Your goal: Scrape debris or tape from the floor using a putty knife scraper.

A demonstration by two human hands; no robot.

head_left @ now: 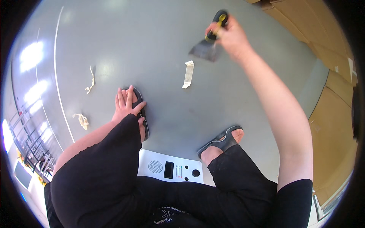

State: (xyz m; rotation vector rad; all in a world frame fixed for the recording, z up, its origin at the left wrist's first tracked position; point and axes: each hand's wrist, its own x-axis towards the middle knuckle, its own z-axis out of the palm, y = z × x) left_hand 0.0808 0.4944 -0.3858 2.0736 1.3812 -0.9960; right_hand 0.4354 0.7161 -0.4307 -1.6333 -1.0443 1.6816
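My right hand (232, 37) is wrapped round the black-and-yellow handle of a scraper (205, 51), held out ahead of me. Its wide metal blade points down and to the left, a little blurred. Just below the blade, a strip of whitish tape (188, 75) lies on the grey floor; whether the blade touches the floor I cannot tell. My left hand (127, 105) rests with fingers spread by my left knee, over the dark sandal (143, 125) on my left foot. It holds nothing.
Two crumpled tape scraps, one thin (91, 80) and one bunched (82, 121), lie on the floor (159, 45) at left. A white panel with a speaker grille and knobs (150, 155) is between my legs. Cardboard (300, 19) stands along the right. Metal racks (28, 136) are far left.
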